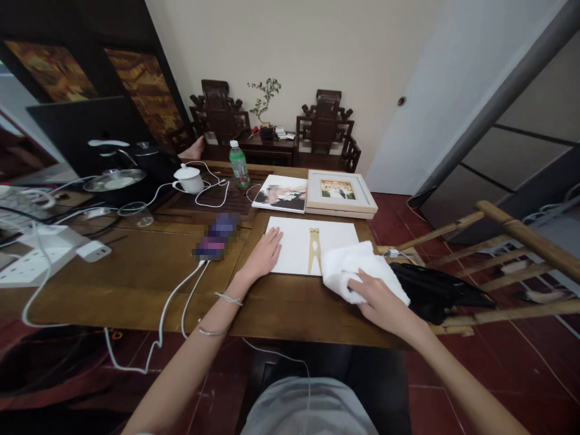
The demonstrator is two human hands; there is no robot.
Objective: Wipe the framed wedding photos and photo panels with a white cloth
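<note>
White terry-like cloth [338, 264] is bunched in our right hand [380, 297], with the fingers and thumb closed on a fold near its front edge. It covers the near right corner of a white board [290, 241], which lies flat on the wooden table [281, 311] straight in front of us. Our left hand [268, 249] is spread flat and holds nothing; its fingers rest over the left edge of the board, as if to steady it. On the board, right of the middle and just beside the cloth, we see a gold shape [314, 244] with two small ears and two legs; we cannot tell whether it is printed or laid on top.

As for how far along we are, we would judge the work to be under way. What looks done is the setting up: the board is in place and steadied, and the cloth is in our grip and on one corner. Most of the board, including nearly all of the gold shape, lies outside the cloth. We cannot tell which parts have been gone over, so how much is left stays open. Just beyond the board we have a white album [281, 196] and a stack of picture frames [369, 196], both apart from our hands; whether they are finished or waiting, nothing shows us.
</note>
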